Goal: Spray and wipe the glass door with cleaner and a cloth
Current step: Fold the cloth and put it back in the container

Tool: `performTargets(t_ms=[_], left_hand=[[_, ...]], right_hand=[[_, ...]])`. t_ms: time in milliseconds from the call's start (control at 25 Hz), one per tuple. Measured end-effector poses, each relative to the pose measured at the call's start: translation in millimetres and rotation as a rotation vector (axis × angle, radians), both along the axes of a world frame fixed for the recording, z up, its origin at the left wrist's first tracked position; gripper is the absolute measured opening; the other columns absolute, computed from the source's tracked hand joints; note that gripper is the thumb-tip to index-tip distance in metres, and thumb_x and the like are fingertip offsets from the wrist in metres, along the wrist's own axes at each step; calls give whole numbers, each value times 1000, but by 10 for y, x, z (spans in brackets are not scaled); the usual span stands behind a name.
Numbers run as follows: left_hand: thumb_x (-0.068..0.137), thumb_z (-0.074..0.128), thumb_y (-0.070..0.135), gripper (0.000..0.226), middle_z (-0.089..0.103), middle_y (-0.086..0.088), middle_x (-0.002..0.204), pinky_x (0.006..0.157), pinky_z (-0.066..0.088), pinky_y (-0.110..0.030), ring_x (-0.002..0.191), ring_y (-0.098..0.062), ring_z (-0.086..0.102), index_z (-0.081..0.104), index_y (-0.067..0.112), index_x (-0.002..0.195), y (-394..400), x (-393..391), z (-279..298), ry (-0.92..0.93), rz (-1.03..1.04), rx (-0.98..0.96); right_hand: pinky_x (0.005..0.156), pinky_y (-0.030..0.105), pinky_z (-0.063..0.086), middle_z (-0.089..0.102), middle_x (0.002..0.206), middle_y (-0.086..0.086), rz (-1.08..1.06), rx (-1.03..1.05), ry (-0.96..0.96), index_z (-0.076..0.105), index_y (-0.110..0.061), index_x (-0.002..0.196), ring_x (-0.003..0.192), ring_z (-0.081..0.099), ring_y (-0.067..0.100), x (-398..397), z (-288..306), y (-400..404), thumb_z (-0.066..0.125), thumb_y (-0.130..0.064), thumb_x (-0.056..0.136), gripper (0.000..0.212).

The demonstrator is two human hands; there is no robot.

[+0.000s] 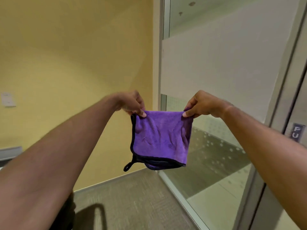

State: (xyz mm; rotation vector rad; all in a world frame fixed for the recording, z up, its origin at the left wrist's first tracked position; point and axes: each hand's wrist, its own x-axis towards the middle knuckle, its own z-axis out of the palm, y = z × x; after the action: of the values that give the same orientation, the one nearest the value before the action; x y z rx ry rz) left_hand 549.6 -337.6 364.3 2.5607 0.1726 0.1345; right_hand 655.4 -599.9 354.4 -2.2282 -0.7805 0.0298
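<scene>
We've got the purple microfibre cloth [160, 138] pinched at its top corners, left hand [132, 103] and right hand [201, 104], hanging folded; glass door [224, 67] lies ahead-right, nearer our right hand.

We have open air ahead between the yellow wall [66, 55] on the left and the glass door [224, 63] on the right, but the purple cloth [160, 138] stretched between our hands hangs squarely across that gap.

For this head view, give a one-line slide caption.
Left hand and right hand hold a folded purple cloth before the glass door.
</scene>
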Motion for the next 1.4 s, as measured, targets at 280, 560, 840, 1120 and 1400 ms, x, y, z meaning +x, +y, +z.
performTargets(t_ms=[280,560,840,1120,1400], left_hand=[[71,83,10,15,65,-7,71,64,54,-30,67,-15,56,75,5,82,208,-957,-105,-24,242,64],[70,84,16,13,66,8,63,46,42,-11,59,-4,55,77,19,80,490,-1985,-228,-47,437,224],[72,81,16,14,65,8,66,55,43,-18,61,-5,55,76,24,82,988,-2977,-147,-21,519,321],[75,79,10,15,65,4,74,57,43,-15,67,-7,54,75,23,82,1679,-3740,-101,-98,476,358],[75,77,-2,18,70,1,79,62,48,-6,73,-4,63,77,11,87,2231,-4078,-173,-332,386,235]], right_hand=[[70,33,62,69,77,15,218,-24,-41,74,7,90,71,67,22,-403,-137,603,86,-1,68,27],[81,43,61,73,74,11,468,-111,-52,76,-13,73,78,71,28,-954,-281,1288,87,-5,68,15],[63,24,56,71,69,-3,641,-193,-235,75,-23,74,68,67,14,-1701,-154,2065,81,-3,71,21],[55,17,52,74,74,-3,678,-68,-509,79,-17,83,72,68,13,-2496,-167,2871,64,8,73,31],[72,23,57,68,82,-2,754,232,-502,79,-11,87,75,63,4,-3152,-192,3673,65,19,74,35]])
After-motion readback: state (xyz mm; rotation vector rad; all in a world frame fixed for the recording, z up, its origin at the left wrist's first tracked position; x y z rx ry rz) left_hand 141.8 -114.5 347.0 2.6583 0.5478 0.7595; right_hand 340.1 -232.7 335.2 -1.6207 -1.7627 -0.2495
